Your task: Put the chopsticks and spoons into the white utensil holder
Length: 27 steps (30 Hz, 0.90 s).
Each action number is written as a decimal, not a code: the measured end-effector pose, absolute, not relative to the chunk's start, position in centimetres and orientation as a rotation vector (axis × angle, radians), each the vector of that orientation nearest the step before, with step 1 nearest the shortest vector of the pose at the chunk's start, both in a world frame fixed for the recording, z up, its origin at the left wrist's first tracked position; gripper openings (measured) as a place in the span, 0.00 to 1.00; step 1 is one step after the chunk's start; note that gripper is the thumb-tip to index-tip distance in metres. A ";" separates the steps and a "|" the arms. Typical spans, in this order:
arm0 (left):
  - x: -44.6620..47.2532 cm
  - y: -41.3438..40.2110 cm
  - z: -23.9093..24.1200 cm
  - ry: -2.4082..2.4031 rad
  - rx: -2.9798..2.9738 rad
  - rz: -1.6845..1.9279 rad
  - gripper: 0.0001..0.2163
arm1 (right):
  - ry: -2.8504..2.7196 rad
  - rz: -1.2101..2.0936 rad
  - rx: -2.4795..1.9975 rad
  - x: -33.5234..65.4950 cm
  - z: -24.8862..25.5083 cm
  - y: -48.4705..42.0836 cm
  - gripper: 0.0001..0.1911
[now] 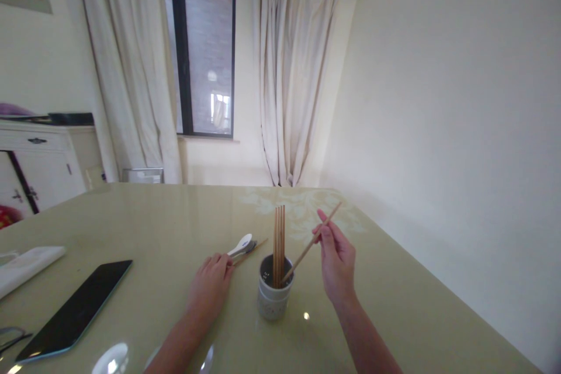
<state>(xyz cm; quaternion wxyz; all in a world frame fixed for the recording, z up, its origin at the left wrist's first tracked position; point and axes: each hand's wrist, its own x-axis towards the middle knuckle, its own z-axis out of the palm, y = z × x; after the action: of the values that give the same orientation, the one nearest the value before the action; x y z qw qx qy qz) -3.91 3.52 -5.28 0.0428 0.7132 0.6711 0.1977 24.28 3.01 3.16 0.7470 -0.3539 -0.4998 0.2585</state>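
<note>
The right hand (337, 260) pinches one wooden chopstick (307, 248) between its thumb and fingers, and one finger sticks out past the pinch. The pinch sits up in the top half of the stick. I think that is so the low part can reach the cup (272, 304) while the fingers stay clear of the rim.

The cup stands left of the right fingers and a bit lower, between the two hands. More chopsticks (279, 239) stand in it, close together and nearly straight up. The tall sides look like what keeps them from falling.

The left hand (210, 286) is on the other side of the cup, resting low at the table (175, 234). Its fingers are close together. A white spoon (241, 243), a dark utensil (250, 246) and a thin stick (262, 243) poke out past these fingertips. Maybe the hand keeps them in one bunch, but I cannot tell how tightly it grips.

The pinched chopstick is on a slant. Its long line runs from the cup's mouth, down and left of the right fingers, to its top end, up and right beyond them.
</note>
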 end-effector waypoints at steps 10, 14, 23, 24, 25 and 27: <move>-1.8 3.4 -6.9 1.670 1.988 1.082 0.10 | -1.112 0.815 -0.941 21.5 -1.2 4.7 0.25; -0.3 2.8 -6.1 1.431 1.921 1.241 0.11 | -1.110 1.142 -0.922 20.1 -2.7 4.9 0.27; -1.0 2.8 -4.8 1.456 2.028 1.155 0.14 | -1.022 1.025 -0.904 21.1 -1.7 5.5 0.25; -1.6 3.1 -4.8 1.572 2.055 1.139 0.14 | -0.947 0.906 -0.919 22.1 -1.2 5.7 0.25; -2.3 3.4 -4.8 1.707 2.077 1.103 0.14 | -0.887 0.783 -0.924 23.2 -0.6 5.9 0.26; -3.5 3.7 -4.6 1.973 2.117 0.961 0.15 | -0.816 0.591 -0.872 25.4 0.7 6.0 0.24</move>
<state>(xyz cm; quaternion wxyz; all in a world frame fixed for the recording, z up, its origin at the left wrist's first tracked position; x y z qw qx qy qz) -3.54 3.66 -4.63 0.0459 0.6936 0.6464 0.3147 25.37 6.03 0.65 0.7862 -0.4045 -0.3784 0.2739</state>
